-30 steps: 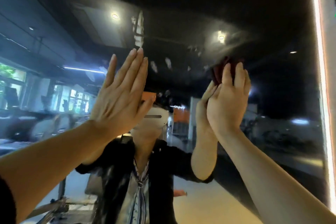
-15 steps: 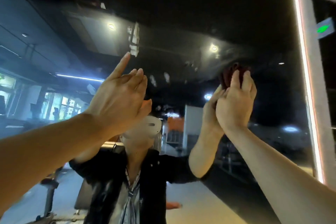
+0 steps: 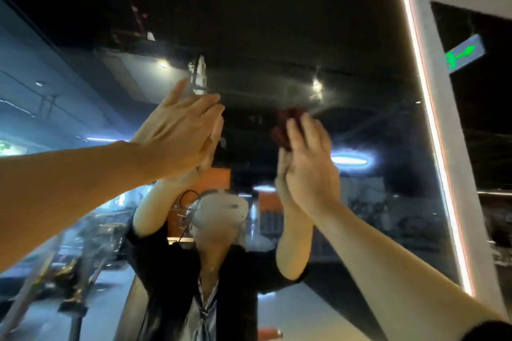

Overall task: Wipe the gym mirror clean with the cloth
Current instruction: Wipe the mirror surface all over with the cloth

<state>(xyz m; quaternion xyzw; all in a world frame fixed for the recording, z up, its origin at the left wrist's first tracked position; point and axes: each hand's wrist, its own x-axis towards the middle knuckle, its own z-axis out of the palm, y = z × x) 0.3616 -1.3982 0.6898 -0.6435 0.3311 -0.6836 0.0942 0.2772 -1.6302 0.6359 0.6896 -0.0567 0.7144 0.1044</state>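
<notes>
On mirror [image 3: 277,22]: flat right hand [image 3: 307,163], seemingly.

Dark gym — white pillar [image 3: 454,147] with light strip [image 3: 432,130], green exit sign [image 3: 463,55].

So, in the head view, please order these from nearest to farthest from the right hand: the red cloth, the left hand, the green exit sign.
1. Red cloth: under the right hand, pressed against the mirror.
2. Left hand: to the left, fingers straight.
3. Green exit sign: far upper right, beyond the lit mirror edge.
</notes>
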